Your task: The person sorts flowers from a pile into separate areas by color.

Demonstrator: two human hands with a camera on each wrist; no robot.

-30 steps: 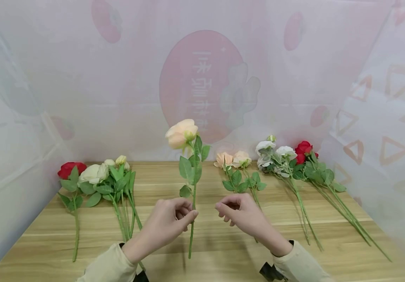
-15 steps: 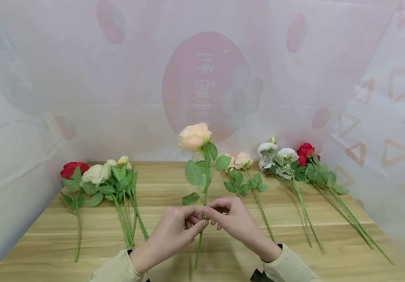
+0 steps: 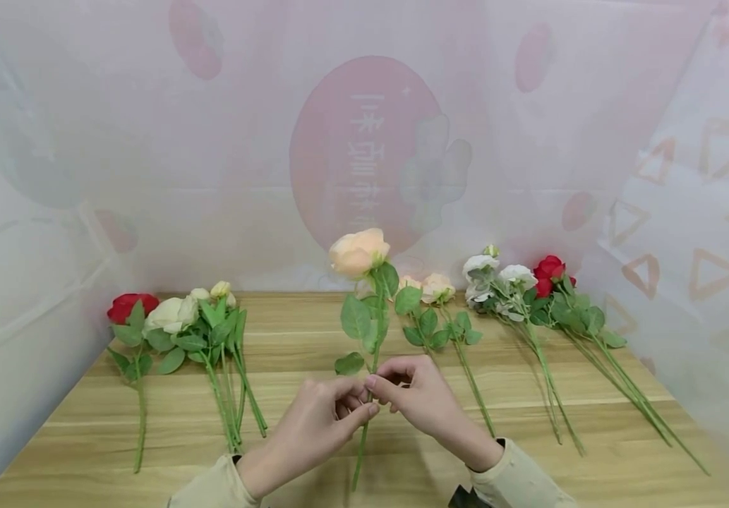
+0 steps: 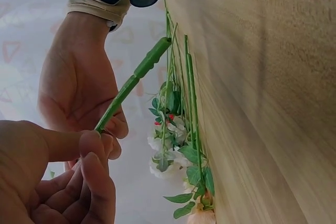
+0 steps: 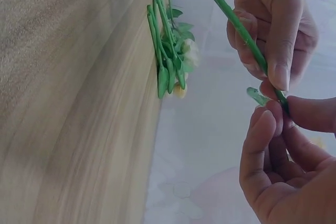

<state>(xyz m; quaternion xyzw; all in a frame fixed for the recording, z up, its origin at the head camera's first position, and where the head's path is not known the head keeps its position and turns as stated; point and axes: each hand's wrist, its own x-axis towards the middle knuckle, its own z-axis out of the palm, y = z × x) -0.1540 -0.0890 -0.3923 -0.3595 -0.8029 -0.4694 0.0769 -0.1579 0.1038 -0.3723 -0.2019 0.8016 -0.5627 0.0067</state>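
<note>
Thumb and fingers bent, the left hand (image 3: pixel 313 428) pinches the green stem (image 4: pixel 131 83), and the right hand (image 3: pixel 424 403) pinches it just above. The peach rose (image 3: pixel 359 252) stands nearly upright over the wooden table (image 3: pixel 288 339). I'd judge the step as 2-handed handling of that stem; the next move seems to call for 1 steady pinch while the other hand adjusts, sparing the leaves (image 3: pixel 356 317). Farther back, 2 peach flowers (image 3: pixel 437 288), white flowers (image 3: pixel 518 276) and red flowers (image 3: pixel 549 268) lie rightward; cream flowers (image 3: pixel 173 315) and a red flower (image 3: pixel 128 308), leftward.
</note>
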